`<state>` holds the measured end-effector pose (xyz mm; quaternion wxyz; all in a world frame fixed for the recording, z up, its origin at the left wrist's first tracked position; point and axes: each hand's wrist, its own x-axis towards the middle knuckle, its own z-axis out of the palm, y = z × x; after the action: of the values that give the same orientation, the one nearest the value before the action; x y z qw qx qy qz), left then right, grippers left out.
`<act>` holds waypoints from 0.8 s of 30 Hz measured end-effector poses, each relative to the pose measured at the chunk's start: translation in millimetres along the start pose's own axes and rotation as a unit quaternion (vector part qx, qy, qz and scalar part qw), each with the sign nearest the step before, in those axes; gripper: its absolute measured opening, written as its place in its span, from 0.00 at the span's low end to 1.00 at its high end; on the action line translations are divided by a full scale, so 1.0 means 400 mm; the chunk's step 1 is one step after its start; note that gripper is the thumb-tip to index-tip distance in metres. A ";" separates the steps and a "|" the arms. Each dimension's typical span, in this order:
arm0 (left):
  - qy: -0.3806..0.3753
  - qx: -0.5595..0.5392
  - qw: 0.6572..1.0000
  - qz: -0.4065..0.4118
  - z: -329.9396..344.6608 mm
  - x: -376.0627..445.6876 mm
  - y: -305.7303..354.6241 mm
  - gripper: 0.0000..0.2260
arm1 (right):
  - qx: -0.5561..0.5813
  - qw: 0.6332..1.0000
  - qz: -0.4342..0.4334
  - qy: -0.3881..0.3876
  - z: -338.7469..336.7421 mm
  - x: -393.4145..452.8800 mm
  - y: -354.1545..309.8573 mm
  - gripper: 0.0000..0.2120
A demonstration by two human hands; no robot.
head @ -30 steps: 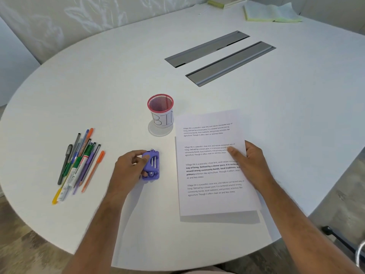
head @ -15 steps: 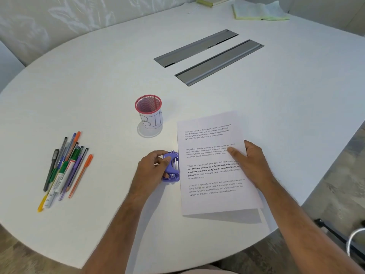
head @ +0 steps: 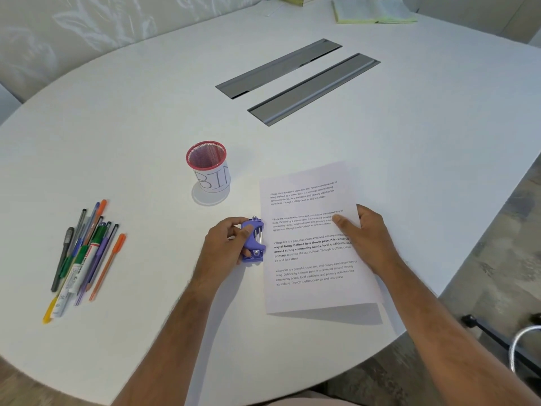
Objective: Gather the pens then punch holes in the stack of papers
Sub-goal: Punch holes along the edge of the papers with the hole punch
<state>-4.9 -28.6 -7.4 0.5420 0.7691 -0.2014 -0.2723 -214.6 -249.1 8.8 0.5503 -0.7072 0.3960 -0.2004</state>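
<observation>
Our left hand (head: 227,244) curls its fingers around the purple hole punch (head: 254,240) touching the paper stack's (head: 310,259) left edge; our right hand (head: 370,238) lies flat-fingered on that stack.

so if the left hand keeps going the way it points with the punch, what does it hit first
Most likely the left edge of the stack of papers. The left hand holds the purple hole punch right beside that edge; whether they already touch is unclear.

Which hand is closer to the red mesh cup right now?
Left. The left hand, gripping the purple hole punch, sits just below the red mesh cup. The right hand rests flat on the stack of papers, farther off to the cup's right.
</observation>
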 end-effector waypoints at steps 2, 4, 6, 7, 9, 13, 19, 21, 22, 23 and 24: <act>-0.003 -0.008 1.000 -0.002 -0.001 0.001 -0.001 0.06 | -0.001 1.000 -0.002 -0.005 0.005 0.003 0.000 0.08; -0.003 -0.008 1.000 -0.003 -0.001 0.001 -0.002 0.06 | 0.002 1.000 -0.004 -0.012 0.012 0.006 0.000 0.08; -0.003 -0.004 1.000 -0.004 -0.002 0.002 -0.003 0.07 | 0.003 1.000 -0.003 -0.015 0.018 0.010 -0.001 0.08; -0.003 -0.002 1.000 -0.005 -0.003 0.002 -0.003 0.07 | 0.003 1.000 -0.003 -0.016 0.021 0.012 -0.001 0.09; -0.004 0.001 1.000 -0.005 -0.003 0.003 -0.003 0.08 | 0.003 1.000 -0.002 -0.016 0.027 0.015 -0.003 0.09; -0.004 0.005 1.000 -0.006 -0.003 0.004 0.000 0.08 | 0.004 1.000 0.000 -0.022 0.041 0.017 -0.005 0.09; -0.003 -0.002 1.000 -0.010 -0.003 0.009 -0.005 0.08 | 0.004 1.000 -0.005 -0.019 0.052 0.014 -0.009 0.09; -0.008 0.000 1.000 -0.010 -0.005 0.012 -0.009 0.08 | 0.007 1.000 -0.003 -0.022 0.051 0.016 -0.011 0.09; -0.011 0.003 1.000 -0.010 -0.007 0.014 -0.012 0.08 | 0.010 1.000 -0.001 -0.024 0.051 0.017 -0.011 0.09; -0.012 0.006 1.000 -0.009 -0.009 0.016 -0.013 0.08 | 0.015 1.000 0.000 -0.027 0.051 0.017 -0.012 0.09; -0.008 0.011 1.000 -0.006 -0.013 0.020 -0.014 0.08 | 0.019 0.999 0.000 -0.028 0.051 0.018 -0.013 0.08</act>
<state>4.4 -27.7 -13.1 0.5304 0.7738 -0.2040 -0.2797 -193.8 -241.4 6.0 0.5744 -0.7019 0.3769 -0.1880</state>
